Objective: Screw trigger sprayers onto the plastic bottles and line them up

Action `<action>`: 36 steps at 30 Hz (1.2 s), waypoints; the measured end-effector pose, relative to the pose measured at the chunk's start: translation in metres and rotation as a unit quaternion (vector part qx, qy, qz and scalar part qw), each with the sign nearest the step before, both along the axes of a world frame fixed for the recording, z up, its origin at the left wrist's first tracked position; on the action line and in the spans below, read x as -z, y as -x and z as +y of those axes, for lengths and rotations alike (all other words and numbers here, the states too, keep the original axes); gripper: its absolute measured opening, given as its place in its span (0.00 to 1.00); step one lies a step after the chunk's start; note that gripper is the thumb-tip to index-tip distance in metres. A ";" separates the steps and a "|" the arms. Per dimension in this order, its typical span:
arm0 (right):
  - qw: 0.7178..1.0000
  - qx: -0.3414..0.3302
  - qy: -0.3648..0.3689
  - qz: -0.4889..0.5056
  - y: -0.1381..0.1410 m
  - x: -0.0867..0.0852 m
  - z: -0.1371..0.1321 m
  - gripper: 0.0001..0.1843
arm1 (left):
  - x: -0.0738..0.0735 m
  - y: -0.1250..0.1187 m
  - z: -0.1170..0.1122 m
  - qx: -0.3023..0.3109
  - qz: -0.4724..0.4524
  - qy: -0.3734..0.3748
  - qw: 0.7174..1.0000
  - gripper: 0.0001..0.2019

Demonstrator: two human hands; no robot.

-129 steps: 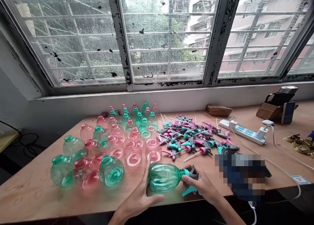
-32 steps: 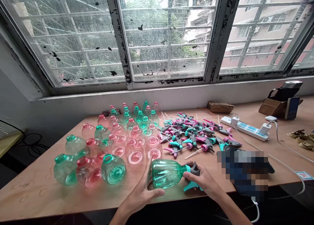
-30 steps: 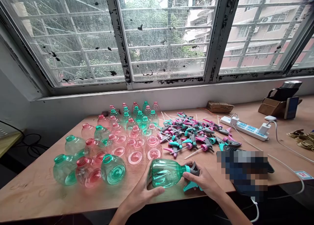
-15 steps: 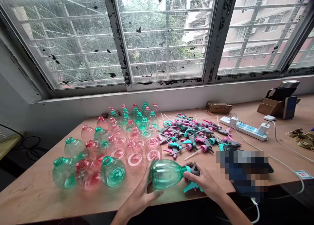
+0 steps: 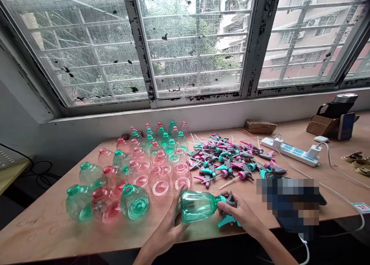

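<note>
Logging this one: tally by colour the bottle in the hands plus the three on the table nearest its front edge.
Green: 3 (held bottle, front-left bottle, front-right bottle)
Pink: 1 (front-middle bottle)
Total: 4 bottles

At the table's [image 5: 37,234] front edge, coarse squares blur a dark object [image 5: 285,203] beyond telling. The held bottle [image 5: 198,206] hides part of the left hand [image 5: 170,228]; the right hand [image 5: 243,213] covers some of the sprayer [image 5: 227,220]. The picture's right edge cuts off brown objects [image 5: 360,163]. A sticker's [image 5: 361,207] print is too small to read.
</note>
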State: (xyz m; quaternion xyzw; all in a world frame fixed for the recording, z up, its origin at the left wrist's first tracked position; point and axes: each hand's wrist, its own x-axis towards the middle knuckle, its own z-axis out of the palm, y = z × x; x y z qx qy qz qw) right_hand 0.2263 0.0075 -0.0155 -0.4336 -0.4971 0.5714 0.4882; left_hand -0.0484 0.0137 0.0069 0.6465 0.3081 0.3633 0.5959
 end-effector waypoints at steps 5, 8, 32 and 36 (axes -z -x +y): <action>1.000 0.001 0.000 -0.002 0.000 -0.003 -0.001 0.21 | -0.001 0.000 0.000 0.011 0.002 0.043 0.999 0.53; 1.000 0.007 0.004 -0.005 0.000 -0.005 -0.002 0.22 | -0.002 0.002 0.000 0.014 0.006 0.055 0.998 0.50; 1.000 0.012 0.002 0.009 0.002 0.004 -0.001 0.21 | 0.003 0.000 0.001 -0.027 0.012 0.051 0.998 0.49; 1.000 0.015 0.002 0.004 0.002 0.003 -0.001 0.20 | 0.004 -0.002 0.002 -0.053 0.002 0.019 0.998 0.44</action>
